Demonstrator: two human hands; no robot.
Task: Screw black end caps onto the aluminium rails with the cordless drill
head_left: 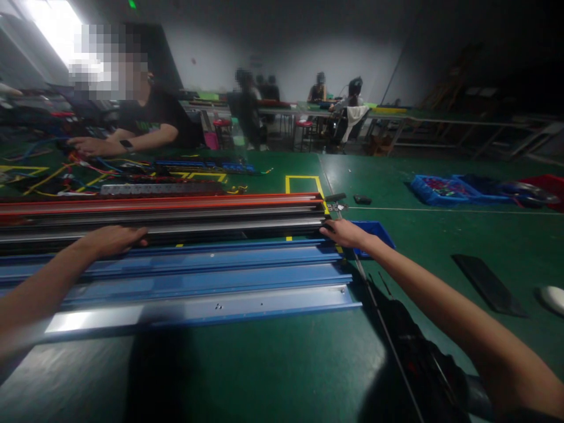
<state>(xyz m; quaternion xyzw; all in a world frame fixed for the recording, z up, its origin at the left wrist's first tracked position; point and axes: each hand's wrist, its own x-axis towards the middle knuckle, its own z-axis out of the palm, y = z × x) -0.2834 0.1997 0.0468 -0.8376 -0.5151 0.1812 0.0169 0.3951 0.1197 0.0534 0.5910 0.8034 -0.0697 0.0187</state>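
Note:
Both my hands are on a long black metal channel with a bright inner face, lying nearly level across the table. My left hand closes over its near edge on the left side; part of the fingers is hidden behind it. At the right end, my right hand has its fingers bent round the channel's tip. A red-edged channel lies just beyond. Nearer to me are blue channels, side by side, the closest with a silver inner face and small holes.
A blue bin stands behind my right hand. Farther right are blue trays of small parts, a dark flat piece and a white object. Across the green table, a co-worker handles coloured wires. A black bag-like item lies near my right arm.

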